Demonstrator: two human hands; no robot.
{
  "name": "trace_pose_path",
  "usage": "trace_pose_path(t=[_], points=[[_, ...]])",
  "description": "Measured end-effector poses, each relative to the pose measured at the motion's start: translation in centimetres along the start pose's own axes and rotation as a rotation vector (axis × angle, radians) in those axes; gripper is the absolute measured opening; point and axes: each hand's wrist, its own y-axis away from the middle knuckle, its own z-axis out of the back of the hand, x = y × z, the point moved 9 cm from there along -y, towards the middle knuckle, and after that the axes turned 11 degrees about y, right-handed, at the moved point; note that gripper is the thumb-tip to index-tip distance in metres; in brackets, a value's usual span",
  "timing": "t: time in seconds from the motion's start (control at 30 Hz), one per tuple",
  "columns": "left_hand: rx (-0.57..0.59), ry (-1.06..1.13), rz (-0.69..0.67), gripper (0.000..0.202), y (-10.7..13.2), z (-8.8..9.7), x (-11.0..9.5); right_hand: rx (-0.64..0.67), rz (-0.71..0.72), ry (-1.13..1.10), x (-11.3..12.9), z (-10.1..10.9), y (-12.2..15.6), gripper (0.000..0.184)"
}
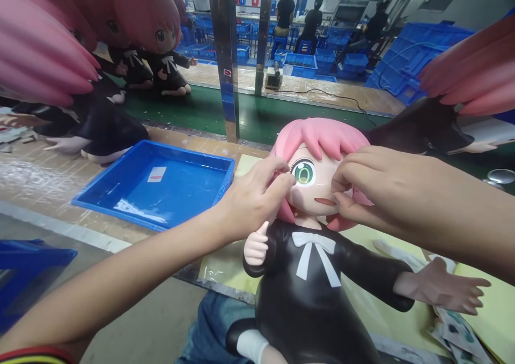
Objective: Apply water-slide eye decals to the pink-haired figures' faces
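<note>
Now I've got the doll (300, 299) face-up over jeans (213, 326) and worktable (52, 184), long axis running head-away, left hand (259, 195) and right hand (372, 184) curled at its face, whether pinching anything I can't tell, then a blue tray (193, 182), its label (156, 174) unreadable, and a metal post (225, 85) partly blocking the green belt (181, 109).

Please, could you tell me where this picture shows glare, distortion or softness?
Head view: white glare streaks the near part of the blue tray; pink hair at the left edge looks stretched; the central doll is fairly sharp, background people softer.
</note>
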Motion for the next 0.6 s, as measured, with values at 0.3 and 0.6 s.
trace_pose_path(t=[0.3, 0.6], points=[[0.041, -0.010, 0.034, 0.010, 0.14, -0.27, 0.16, -0.008, 0.114, 0.106, 0.87, -0.47, -0.34, 0.028], [0.039, -0.038, 0.007, 0.009, 0.10, -0.18, -0.07, -0.007, 0.134, 0.135, 0.91, -0.27, -0.11, 0.024]])
